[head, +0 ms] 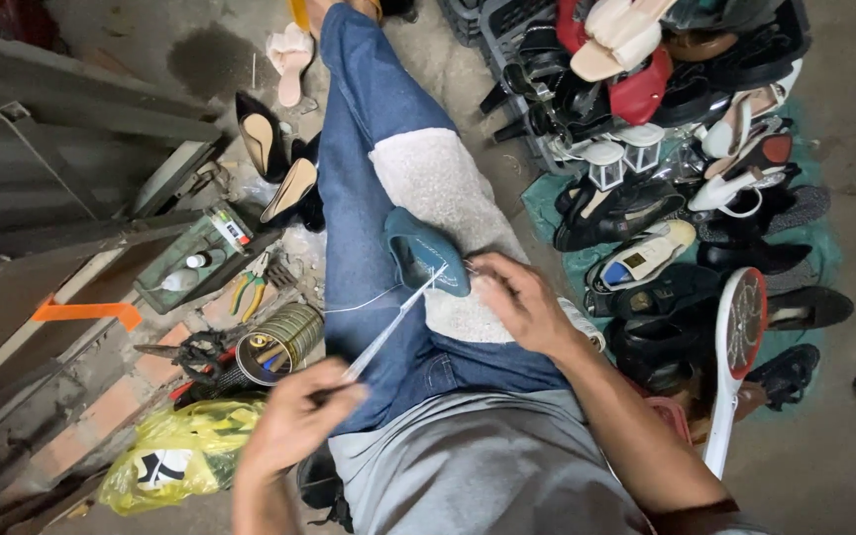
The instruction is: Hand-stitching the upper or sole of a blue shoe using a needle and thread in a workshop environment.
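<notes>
Step, as judged: hand-stitching a teal shoe (pixel 426 253) on the lap. Left hand (pixel 294 416) pinches an awl (pixel 388 332) trailing thread (pixel 364 304); right hand (pixel 519 302) grips the shoe's edge. Next pull needs steady tension.

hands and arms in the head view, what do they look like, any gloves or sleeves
Both hands are bare, with no gloves. The left hand and the right hand show no rings or watch that can be made out. Both forearms are uncovered as far as the frame shows. A dark band, perhaps a sleeve edge, sits at the right arm near the bottom edge.

A crumpled yellow plastic bag (pixel 182 451) lies on the floor, lower left.
</notes>
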